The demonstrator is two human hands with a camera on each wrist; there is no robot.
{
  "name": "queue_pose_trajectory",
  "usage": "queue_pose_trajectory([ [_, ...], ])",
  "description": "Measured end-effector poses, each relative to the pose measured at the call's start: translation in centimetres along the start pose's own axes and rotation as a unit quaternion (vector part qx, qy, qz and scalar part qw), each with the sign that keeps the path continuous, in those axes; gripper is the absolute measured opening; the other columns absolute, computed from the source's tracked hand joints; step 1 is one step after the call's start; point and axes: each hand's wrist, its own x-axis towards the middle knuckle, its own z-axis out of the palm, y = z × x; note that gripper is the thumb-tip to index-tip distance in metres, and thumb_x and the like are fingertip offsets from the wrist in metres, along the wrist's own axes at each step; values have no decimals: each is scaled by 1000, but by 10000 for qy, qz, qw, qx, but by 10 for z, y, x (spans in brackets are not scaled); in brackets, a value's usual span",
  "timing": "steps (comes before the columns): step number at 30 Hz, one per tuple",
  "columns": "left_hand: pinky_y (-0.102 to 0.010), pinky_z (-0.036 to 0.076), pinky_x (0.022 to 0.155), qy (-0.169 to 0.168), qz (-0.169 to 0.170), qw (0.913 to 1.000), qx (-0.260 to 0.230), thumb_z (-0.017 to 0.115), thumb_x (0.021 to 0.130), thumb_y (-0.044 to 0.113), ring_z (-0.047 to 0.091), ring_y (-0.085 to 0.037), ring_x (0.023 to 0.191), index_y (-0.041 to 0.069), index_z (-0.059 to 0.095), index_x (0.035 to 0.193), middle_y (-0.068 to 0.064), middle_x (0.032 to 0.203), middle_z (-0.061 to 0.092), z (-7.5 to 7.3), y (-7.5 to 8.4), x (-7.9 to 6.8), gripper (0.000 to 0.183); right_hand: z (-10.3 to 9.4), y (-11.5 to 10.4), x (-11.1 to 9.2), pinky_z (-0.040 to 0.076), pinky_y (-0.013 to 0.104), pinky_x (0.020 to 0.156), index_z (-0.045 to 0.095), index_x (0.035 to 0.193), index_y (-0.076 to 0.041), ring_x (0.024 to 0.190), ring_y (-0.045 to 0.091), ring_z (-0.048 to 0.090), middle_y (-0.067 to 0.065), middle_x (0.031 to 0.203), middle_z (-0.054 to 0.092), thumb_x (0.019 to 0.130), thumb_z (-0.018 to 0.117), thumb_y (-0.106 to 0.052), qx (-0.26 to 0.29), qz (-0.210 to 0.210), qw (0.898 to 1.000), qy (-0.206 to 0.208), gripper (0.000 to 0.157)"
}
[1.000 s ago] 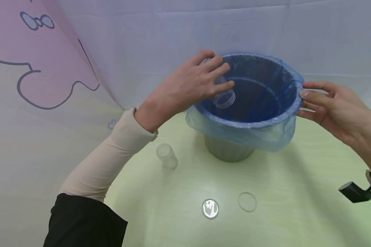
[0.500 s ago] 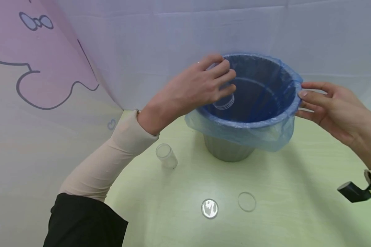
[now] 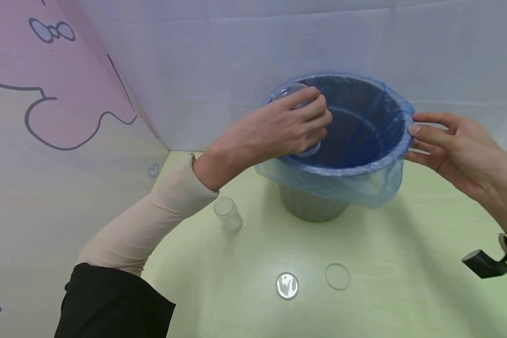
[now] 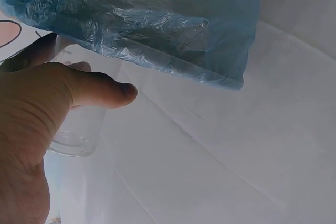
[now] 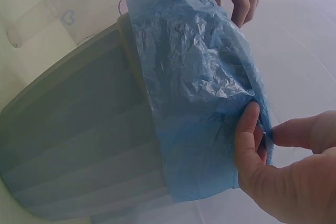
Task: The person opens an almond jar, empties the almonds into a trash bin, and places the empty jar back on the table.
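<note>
My left hand grips a clear plastic jar over the left side of the trash can's opening. In the head view the jar leans with its threaded mouth toward the near rim, and fingers cover much of its middle. The left wrist view shows the jar behind the thumb, close to the hanging bag edge. My right hand pinches the right rim of the grey trash can, which is lined with a blue trash bag. In the right wrist view, thumb and fingers lie on either side of the bag-covered rim.
A second clear jar stands on the pale green tabletop to the left of the can. Nearer lie a round shiny lid and a thin clear ring. White cloth hangs behind the can.
My left hand has shifted a little right and down with the jar, and the jar's rounded base now shows above the fingers. My right hand stays at the rim.
</note>
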Motion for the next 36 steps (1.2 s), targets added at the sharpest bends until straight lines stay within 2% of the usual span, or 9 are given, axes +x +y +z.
queue_pose_trajectory([
  [7, -34, 46, 108, 195, 292, 9994, -72, 26, 102, -22, 59, -23, 118, 12, 68, 118, -4, 125, 65, 2, 3, 2, 56, 1, 0, 0, 63, 30, 78, 37, 147, -12, 97, 15, 73, -2, 128, 59, 106, 53, -1, 35, 37, 10000, -16, 46],
  [13, -34, 46, 107, 412, 74, 9991, -111, 29, 104, -18, 59, -23, 114, 13, 67, 113, -3, 119, 65, 8, 3, -1, 50, 2, 0, 0, 64, 31, 77, 38, 144, -11, 96, 16, 73, -2, 123, 65, 106, 54, 0, 85, 53, 9999, -19, 43],
  [16, -34, 46, 105, 470, -161, 9986, -193, 30, 106, -15, 59, -22, 111, 15, 65, 108, -1, 115, 64, 9, 1, -3, 47, 2, 0, 0, 64, 31, 77, 39, 144, -11, 96, 16, 73, -2, 123, 64, 106, 54, 0, 85, 34, 10000, -13, 43],
  [19, -34, 46, 104, 419, -374, 9980, -306, 30, 105, -15, 59, -22, 110, 17, 63, 109, -1, 115, 63, 8, -1, -6, 46, 2, 0, -1, 64, 31, 77, 38, 144, -11, 96, 17, 73, -1, 123, 64, 106, 53, 1, 108, 33, 9999, -26, 43],
  [23, -38, 45, 107, 5, -443, 9962, -751, 31, 103, -16, 57, -26, 112, 18, 60, 128, -4, 122, 61, 2, -5, -10, 51, 2, 0, -1, 64, 31, 78, 38, 145, -11, 96, 16, 73, -1, 124, 64, 106, 53, 1, 97, 46, 9999, -34, 43],
  [26, -43, 44, 112, -384, -501, 9888, -1351, 39, 102, -14, 56, -29, 117, 18, 54, 142, -8, 133, 60, -4, -7, -12, 54, 2, 0, 0, 63, 31, 78, 38, 145, -11, 97, 16, 73, -1, 124, 64, 106, 53, 1, 103, 46, 9999, -40, 44],
  [30, -46, 44, 112, -615, -711, 9737, -2074, 47, 102, -12, 56, -31, 121, 18, 49, 152, -10, 142, 58, -10, -9, -14, 58, 0, 0, 0, 63, 32, 77, 38, 145, -11, 95, 17, 73, -1, 123, 63, 106, 53, 1, 159, 28, 9999, -59, 43],
  [34, -45, 45, 107, -777, -918, 9607, -2502, 45, 104, -11, 57, -32, 119, 20, 44, 158, -11, 139, 60, -15, -11, -15, 62, 0, -1, 0, 63, 31, 77, 37, 146, -12, 94, 16, 72, -1, 124, 61, 106, 53, 0, 107, 34, 9999, -55, 44],
  [36, -44, 46, 106, -907, -1067, 9515, -2741, 45, 106, -8, 59, -32, 117, 19, 43, 158, -11, 136, 61, -17, -13, -16, 58, 0, -1, 0, 63, 31, 77, 37, 146, -12, 95, 16, 72, -1, 125, 61, 106, 53, 0, 74, 29, 10000, -48, 45],
])
